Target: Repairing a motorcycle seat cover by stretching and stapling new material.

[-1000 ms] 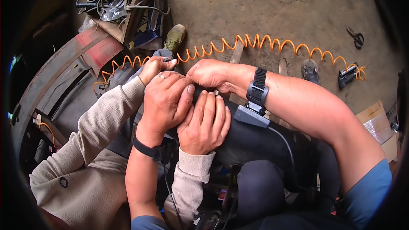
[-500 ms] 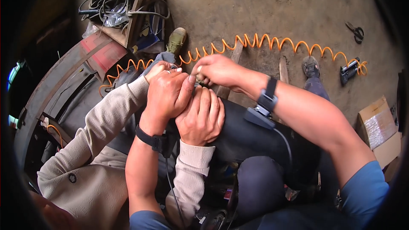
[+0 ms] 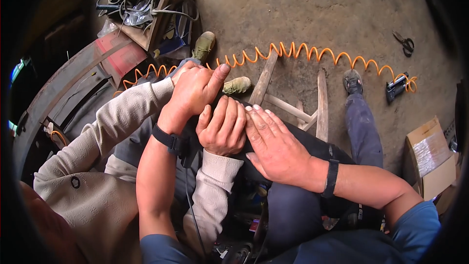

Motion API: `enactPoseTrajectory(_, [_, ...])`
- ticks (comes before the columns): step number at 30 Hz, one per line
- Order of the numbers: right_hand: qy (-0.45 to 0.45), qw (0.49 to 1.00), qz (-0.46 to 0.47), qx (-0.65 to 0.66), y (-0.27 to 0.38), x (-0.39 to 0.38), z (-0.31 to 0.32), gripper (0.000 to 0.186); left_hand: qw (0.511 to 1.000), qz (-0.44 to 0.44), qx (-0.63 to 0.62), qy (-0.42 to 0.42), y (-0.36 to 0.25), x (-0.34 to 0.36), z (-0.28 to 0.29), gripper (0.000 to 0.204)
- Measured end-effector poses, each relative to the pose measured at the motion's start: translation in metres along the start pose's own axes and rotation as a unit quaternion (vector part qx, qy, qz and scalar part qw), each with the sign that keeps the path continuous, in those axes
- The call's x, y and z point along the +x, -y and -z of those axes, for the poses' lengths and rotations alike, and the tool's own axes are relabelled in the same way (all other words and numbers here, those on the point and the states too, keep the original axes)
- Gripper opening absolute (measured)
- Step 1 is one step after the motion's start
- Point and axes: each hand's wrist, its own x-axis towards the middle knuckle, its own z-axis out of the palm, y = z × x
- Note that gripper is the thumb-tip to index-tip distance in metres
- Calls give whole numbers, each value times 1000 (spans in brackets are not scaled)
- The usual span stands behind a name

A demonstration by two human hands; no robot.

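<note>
Ctr of frame, slightly L: L hand, thumb extended, fingers curled; tips hidden, so can't tell if pinching. R hand, approx. ctr, flat on black rounded piece, fingers straight, nearly together, thumb apart. Piece runs ctr to lower R. Co-worker's hand btwn. Orange coiled hose: upper ctr to upper R.

The floor is softly lit (corners black).

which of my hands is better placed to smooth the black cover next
Probably the right hand: it lies open and flat over the black cover. The left hand looks curled, thumb raised, with a co-worker's hand between it and the right.
</note>
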Motion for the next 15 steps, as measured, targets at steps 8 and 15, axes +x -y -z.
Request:
enactPoseTrajectory(8, [47, 996, -11, -77, 7, 13, -7, 87, 971, 48, -222, 71, 13, 4, 8, 82])
enactPoseTrajectory(15, [41, 997, -19, -57, 4, 22, -10, 90, 981, 15, -190, 25, 14, 5, 8, 85])
